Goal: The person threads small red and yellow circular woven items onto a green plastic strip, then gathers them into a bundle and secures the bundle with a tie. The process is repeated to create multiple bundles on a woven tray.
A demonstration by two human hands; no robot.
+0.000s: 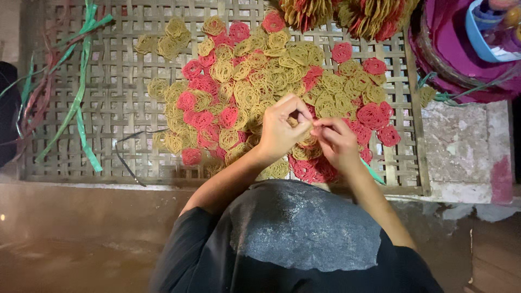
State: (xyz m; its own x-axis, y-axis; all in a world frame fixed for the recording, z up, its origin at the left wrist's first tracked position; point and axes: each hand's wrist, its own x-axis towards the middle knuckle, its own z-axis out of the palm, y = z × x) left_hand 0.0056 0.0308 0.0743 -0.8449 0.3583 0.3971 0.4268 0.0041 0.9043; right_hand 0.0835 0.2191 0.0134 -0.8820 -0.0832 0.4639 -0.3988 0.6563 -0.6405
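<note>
Two hands, left hand and right hand, pinch a yellow noodle coil.

Green plastic strips trail across the left side of a woven bamboo mat. A magenta cloth-covered basket sits at upper right, beside a worn concrete ledge.

Both hands meet at the centre of the frame over a woven bamboo tray; the left hand and the right hand pinch together at a small yellow coil held between their fingertips; a heap of red and yellow noodle-like coils spreads across the tray's middle; green plastic strips lie along the tray's left side; bundled coils hang at the top edge; a magenta cloth-lined basket sits at upper right; a grey and black shirt fills the lower centre.
</note>
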